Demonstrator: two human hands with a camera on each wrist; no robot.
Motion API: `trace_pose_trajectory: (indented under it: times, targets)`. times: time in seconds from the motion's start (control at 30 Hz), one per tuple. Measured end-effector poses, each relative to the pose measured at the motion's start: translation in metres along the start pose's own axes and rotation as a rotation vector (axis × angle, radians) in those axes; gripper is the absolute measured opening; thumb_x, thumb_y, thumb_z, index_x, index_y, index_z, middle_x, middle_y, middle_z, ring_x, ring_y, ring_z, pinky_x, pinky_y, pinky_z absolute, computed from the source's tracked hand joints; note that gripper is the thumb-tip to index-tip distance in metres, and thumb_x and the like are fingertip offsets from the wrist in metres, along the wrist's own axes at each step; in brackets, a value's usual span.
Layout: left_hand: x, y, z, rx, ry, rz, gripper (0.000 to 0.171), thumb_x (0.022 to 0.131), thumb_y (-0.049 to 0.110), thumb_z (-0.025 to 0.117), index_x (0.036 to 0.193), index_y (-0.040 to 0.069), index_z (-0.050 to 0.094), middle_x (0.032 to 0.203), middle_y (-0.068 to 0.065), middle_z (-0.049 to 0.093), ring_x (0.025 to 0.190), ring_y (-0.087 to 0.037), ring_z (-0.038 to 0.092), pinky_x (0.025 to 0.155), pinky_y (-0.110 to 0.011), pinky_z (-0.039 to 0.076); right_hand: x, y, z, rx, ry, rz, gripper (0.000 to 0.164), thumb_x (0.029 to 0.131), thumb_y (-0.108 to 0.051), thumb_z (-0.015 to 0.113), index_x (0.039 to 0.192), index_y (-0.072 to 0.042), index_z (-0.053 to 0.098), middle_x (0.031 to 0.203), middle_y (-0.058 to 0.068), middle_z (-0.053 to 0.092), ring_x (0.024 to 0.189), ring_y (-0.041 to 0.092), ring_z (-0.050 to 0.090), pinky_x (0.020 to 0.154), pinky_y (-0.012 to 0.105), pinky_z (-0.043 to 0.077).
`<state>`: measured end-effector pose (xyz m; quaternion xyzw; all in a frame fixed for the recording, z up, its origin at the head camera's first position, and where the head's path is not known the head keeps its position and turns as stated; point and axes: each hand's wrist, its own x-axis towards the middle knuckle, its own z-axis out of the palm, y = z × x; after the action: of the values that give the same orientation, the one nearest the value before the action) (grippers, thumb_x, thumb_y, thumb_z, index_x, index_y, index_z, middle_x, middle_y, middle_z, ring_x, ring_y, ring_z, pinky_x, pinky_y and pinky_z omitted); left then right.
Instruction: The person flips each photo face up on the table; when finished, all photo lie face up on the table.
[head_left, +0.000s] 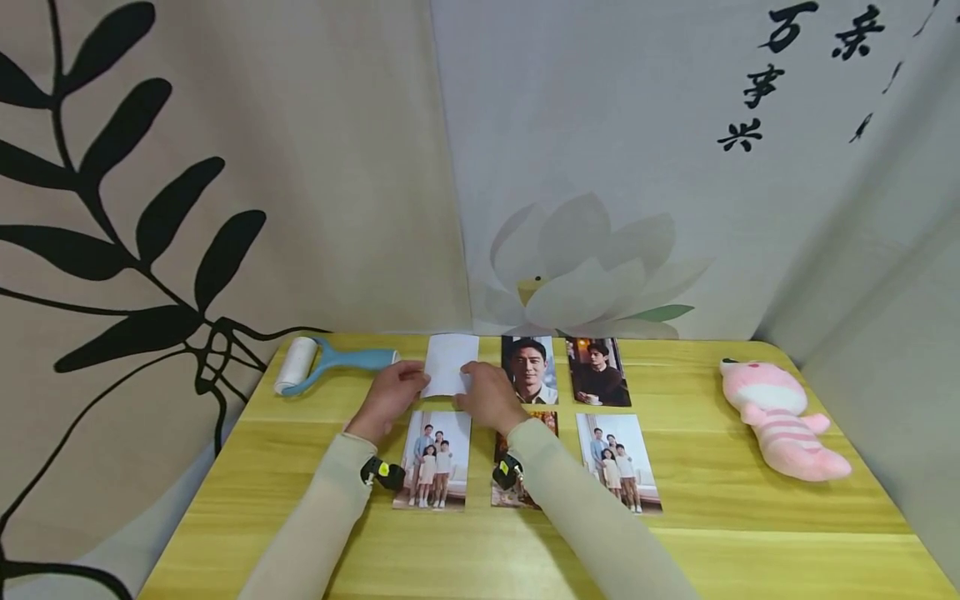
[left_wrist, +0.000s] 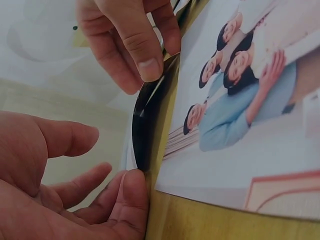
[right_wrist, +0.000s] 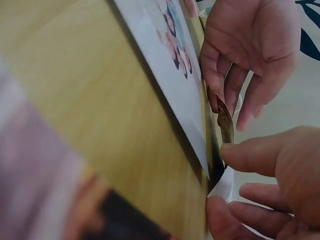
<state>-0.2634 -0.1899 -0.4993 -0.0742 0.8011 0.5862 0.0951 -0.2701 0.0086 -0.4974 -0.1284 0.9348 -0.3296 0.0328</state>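
A photo card [head_left: 452, 365] is tilted up at the back of the table, its white back toward the head view. Its dark, glossy printed side [left_wrist: 146, 117] shows as a narrow bent strip in the left wrist view. The left hand [head_left: 390, 398] pinches its left edge with the fingertips. At the lower right edge, the right hand [head_left: 491, 396] grips the card between thumb [right_wrist: 250, 152] and fingers, bending that corner. Directly in front lies a family photo [head_left: 431, 462], face up. Under the right forearm, another photo [head_left: 543, 421] is mostly hidden.
A portrait photo [head_left: 530, 371] and a photo of a seated person [head_left: 597, 372] lie right of the hands. Another family photo [head_left: 618, 462] lies nearer the front. A blue-handled lint roller [head_left: 341, 360] sits at back left, a pink plush toy [head_left: 783, 421] at right. Curtains stand behind the table.
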Motion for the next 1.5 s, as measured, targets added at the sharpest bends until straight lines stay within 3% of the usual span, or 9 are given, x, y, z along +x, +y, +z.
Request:
trace_pose_trajectory:
  times: [0.23, 0.43, 0.57, 0.77, 1.1, 1.37, 1.5]
  targets:
    - [-0.002, 0.003, -0.001, -0.065, -0.002, -0.020, 0.052, 0.108, 0.019, 0.060, 0.154, -0.002, 0.046, 0.141, -0.025, 0.059, 0.118, -0.032, 0.065, 0.098, -0.040, 0.059, 0.000, -0.001, -0.002, -0.021, 0.017, -0.017, 0.050, 0.095, -0.026, 0.081, 0.136, -0.003, 0.067, 0.134, 0.017, 0.071, 0.125, 0.036, 0.066, 0.108, 0.047, 0.053]
    - [0.002, 0.001, 0.001, -0.301, -0.040, -0.085, 0.052, 0.109, 0.012, 0.057, 0.155, -0.005, 0.043, 0.130, -0.023, 0.065, 0.104, -0.020, 0.070, 0.088, -0.026, 0.063, 0.000, -0.002, 0.000, -0.001, 0.015, 0.003, 0.050, 0.096, -0.028, 0.079, 0.138, -0.004, 0.067, 0.137, 0.016, 0.070, 0.127, 0.034, 0.065, 0.109, 0.046, 0.053]
    - [0.003, -0.002, 0.003, -0.444, -0.047, -0.124, 0.052, 0.109, 0.008, 0.056, 0.157, -0.003, 0.041, 0.119, -0.017, 0.067, 0.094, -0.014, 0.072, 0.085, -0.024, 0.063, -0.001, -0.002, 0.002, 0.012, 0.006, 0.002, 0.049, 0.097, -0.028, 0.077, 0.138, -0.004, 0.066, 0.138, 0.016, 0.069, 0.126, 0.033, 0.065, 0.108, 0.047, 0.053]
    - [0.000, 0.000, 0.006, -0.518, -0.042, -0.103, 0.052, 0.109, 0.006, 0.056, 0.157, 0.000, 0.039, 0.115, -0.015, 0.067, 0.090, -0.013, 0.073, 0.085, -0.025, 0.063, -0.005, -0.002, -0.002, 0.059, 0.001, 0.014, 0.048, 0.098, -0.028, 0.076, 0.139, -0.004, 0.066, 0.140, 0.015, 0.068, 0.125, 0.031, 0.065, 0.105, 0.048, 0.055]
    - [-0.013, 0.011, 0.013, -0.489, -0.014, -0.029, 0.049, 0.108, 0.006, 0.057, 0.155, 0.003, 0.046, 0.128, -0.022, 0.064, 0.090, -0.012, 0.072, 0.082, -0.022, 0.063, -0.018, -0.002, -0.020, 0.159, 0.038, -0.062, 0.040, 0.102, -0.031, 0.071, 0.135, -0.009, 0.070, 0.134, 0.009, 0.073, 0.120, 0.029, 0.070, 0.098, 0.047, 0.060]
    - [-0.028, 0.026, 0.029, -0.336, 0.008, 0.114, 0.046, 0.107, 0.005, 0.059, 0.152, 0.006, 0.054, 0.138, -0.028, 0.063, 0.090, -0.011, 0.073, 0.083, -0.023, 0.063, -0.026, -0.008, -0.038, 0.254, 0.060, -0.128, 0.029, 0.105, -0.030, 0.065, 0.124, -0.011, 0.077, 0.116, 0.004, 0.079, 0.103, 0.019, 0.075, 0.087, 0.039, 0.062]
    - [-0.035, 0.034, 0.038, -0.239, 0.017, 0.198, 0.043, 0.106, 0.008, 0.062, 0.149, 0.009, 0.058, 0.137, -0.023, 0.066, 0.104, -0.018, 0.072, 0.090, -0.030, 0.064, -0.028, -0.009, -0.046, 0.366, 0.051, -0.099, 0.029, 0.106, -0.030, 0.065, 0.122, -0.011, 0.078, 0.109, 0.005, 0.080, 0.095, 0.018, 0.076, 0.081, 0.036, 0.063]
